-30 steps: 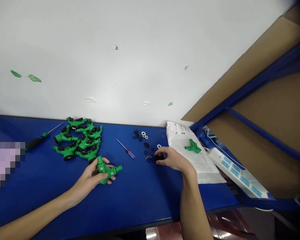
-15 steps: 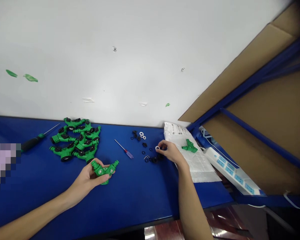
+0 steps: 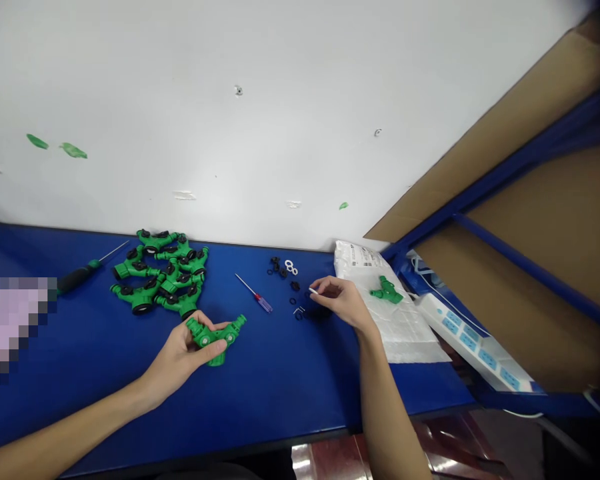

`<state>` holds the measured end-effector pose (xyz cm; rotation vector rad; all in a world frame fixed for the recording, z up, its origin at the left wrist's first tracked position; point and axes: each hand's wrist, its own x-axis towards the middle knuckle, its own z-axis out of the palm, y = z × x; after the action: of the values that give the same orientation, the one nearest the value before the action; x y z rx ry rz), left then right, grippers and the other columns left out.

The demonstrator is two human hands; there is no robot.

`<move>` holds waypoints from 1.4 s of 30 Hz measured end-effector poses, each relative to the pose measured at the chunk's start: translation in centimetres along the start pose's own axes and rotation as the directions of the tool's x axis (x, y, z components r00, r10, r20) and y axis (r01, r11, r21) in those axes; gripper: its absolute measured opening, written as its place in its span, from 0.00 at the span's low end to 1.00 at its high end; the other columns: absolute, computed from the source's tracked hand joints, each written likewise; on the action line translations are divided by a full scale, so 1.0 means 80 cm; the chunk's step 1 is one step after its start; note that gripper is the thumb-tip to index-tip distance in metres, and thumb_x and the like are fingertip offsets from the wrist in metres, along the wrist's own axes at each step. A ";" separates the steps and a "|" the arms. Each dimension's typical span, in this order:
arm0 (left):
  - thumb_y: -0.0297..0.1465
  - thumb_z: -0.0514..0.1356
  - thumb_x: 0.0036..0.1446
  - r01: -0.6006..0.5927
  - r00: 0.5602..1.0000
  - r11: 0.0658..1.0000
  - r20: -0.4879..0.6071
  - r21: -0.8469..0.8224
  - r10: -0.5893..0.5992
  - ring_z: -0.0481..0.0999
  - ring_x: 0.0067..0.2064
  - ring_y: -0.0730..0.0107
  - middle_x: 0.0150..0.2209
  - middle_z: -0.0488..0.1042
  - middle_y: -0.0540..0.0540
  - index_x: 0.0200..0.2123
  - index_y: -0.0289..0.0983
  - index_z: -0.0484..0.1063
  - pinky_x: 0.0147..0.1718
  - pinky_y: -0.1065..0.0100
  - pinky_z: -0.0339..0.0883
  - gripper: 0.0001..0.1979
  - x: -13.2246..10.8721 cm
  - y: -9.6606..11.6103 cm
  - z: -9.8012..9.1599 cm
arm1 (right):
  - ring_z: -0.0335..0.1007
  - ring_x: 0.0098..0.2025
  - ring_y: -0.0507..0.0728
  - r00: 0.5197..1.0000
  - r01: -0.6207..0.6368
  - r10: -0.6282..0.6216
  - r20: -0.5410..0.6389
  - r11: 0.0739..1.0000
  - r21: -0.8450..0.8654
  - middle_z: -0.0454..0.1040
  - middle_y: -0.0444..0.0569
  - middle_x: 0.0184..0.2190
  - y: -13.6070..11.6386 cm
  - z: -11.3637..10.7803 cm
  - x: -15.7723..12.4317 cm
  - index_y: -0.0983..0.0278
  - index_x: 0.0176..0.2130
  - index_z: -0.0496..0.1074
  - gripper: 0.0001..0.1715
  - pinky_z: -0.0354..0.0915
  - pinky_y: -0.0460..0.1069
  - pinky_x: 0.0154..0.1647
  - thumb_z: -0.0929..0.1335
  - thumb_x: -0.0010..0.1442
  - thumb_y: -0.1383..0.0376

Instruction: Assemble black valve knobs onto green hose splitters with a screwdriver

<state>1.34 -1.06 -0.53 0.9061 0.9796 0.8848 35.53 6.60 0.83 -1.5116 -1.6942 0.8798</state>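
Observation:
A green Y-shaped hose splitter (image 3: 215,339) is gripped in my left hand (image 3: 183,347), its two arms pointing up and away from me. My right hand (image 3: 341,301) pinches a small white washer (image 3: 314,291) between thumb and fingertips, seen nearly edge-on. Under and beside that hand lie black rings (image 3: 299,316), small pins and dark parts, some of them hidden by it. Farther back are white washers (image 3: 291,267) and black fittings (image 3: 279,265). Between my hands rests a small screwdriver (image 3: 255,294) with a purple handle.
Several green splitters with black valves (image 3: 160,270) are grouped at the left. Beside them lies a larger screwdriver (image 3: 83,273). On a white plastic bag (image 3: 365,263) at the right sits another green splitter (image 3: 387,291). A power strip (image 3: 475,343) runs along the right edge.
The washer in my right hand has turned from face-on to nearly edge-on. My left hand still holds the splitter much as before. The whole view has shifted slightly.

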 end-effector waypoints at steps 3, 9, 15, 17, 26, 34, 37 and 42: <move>0.35 0.72 0.46 -0.003 0.998 1.000 -0.056 -0.011 0.002 0.79 0.44 0.56 0.35 0.80 0.44 0.31 0.38 0.66 0.27 0.70 0.70 0.17 0.000 -0.001 0.002 | 0.75 0.33 0.55 0.998 0.053 -0.060 0.037 0.984 0.170 0.78 0.51 0.34 -0.025 0.032 -0.004 0.64 0.24 0.67 0.19 0.71 0.50 0.34 0.76 0.47 0.56; 0.33 0.73 0.45 0.039 0.997 0.977 -0.053 -0.212 -0.051 0.77 0.32 0.69 0.37 0.78 0.49 0.32 0.37 0.68 0.31 0.64 0.75 0.16 0.003 0.002 0.002 | 0.74 0.33 0.54 0.948 0.309 -0.319 -0.002 0.916 0.254 0.77 0.49 0.31 -0.069 0.093 -0.020 0.63 0.27 0.71 0.09 0.70 0.49 0.35 0.73 0.55 0.64; 0.31 0.70 0.51 0.153 0.988 0.915 0.025 -0.373 -0.155 0.79 0.38 0.63 0.31 0.78 0.48 0.31 0.37 0.69 0.44 0.56 0.74 0.11 0.003 0.008 0.002 | 0.76 0.37 0.56 0.878 0.461 -0.475 0.058 0.872 0.165 0.78 0.52 0.37 -0.083 0.118 -0.035 0.62 0.28 0.69 0.08 0.70 0.51 0.41 0.70 0.57 0.67; 0.31 0.70 0.50 0.160 0.986 0.907 0.021 -0.390 -0.165 0.79 0.38 0.64 0.32 0.79 0.47 0.29 0.36 0.70 0.44 0.58 0.73 0.11 0.004 0.007 0.002 | 0.76 0.36 0.56 0.872 0.454 -0.480 0.095 0.866 0.208 0.78 0.52 0.37 -0.087 0.123 -0.038 0.62 0.26 0.69 0.09 0.70 0.51 0.40 0.71 0.57 0.66; 0.29 0.72 0.47 0.160 0.984 0.909 -0.010 -0.384 -0.177 0.77 0.31 0.73 0.26 0.77 0.50 0.25 0.34 0.71 0.37 0.71 0.73 0.12 0.005 0.006 0.002 | 0.69 0.28 0.53 0.805 0.560 -0.586 0.089 0.802 0.208 0.75 0.48 0.29 -0.100 0.146 -0.047 0.62 0.40 0.75 0.16 0.69 0.49 0.30 0.76 0.53 0.58; 0.29 0.67 0.55 0.224 0.975 0.879 0.084 -0.421 -0.208 0.80 0.36 0.71 0.29 0.79 0.49 0.26 0.35 0.71 0.44 0.67 0.74 0.09 0.004 0.002 0.004 | 0.71 0.33 0.55 0.740 0.661 -0.670 0.049 0.739 0.130 0.74 0.51 0.35 -0.097 0.161 -0.050 0.61 0.43 0.77 0.15 0.71 0.50 0.33 0.73 0.57 0.56; 0.29 0.67 0.55 0.257 0.966 0.849 0.100 -0.461 -0.238 0.80 0.35 0.72 0.29 0.78 0.49 0.26 0.35 0.72 0.42 0.69 0.75 0.08 0.004 0.002 0.004 | 0.70 0.34 0.55 0.732 0.672 -0.680 0.036 0.730 0.119 0.72 0.51 0.36 -0.093 0.166 -0.050 0.60 0.44 0.77 0.16 0.70 0.51 0.33 0.73 0.58 0.56; 0.27 0.67 0.55 0.281 0.958 0.816 0.090 -0.505 -0.273 0.80 0.36 0.71 0.32 0.80 0.48 0.29 0.35 0.74 0.41 0.70 0.75 0.05 0.005 0.004 0.003 | 0.68 0.32 0.54 0.750 0.647 -0.660 0.028 0.743 0.171 0.70 0.50 0.37 -0.092 0.167 -0.049 0.58 0.47 0.76 0.16 0.69 0.49 0.31 0.73 0.58 0.60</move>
<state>1.62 -0.60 -0.32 0.2983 0.7788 0.8287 20.69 1.47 -0.26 -0.6738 -1.9776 0.6643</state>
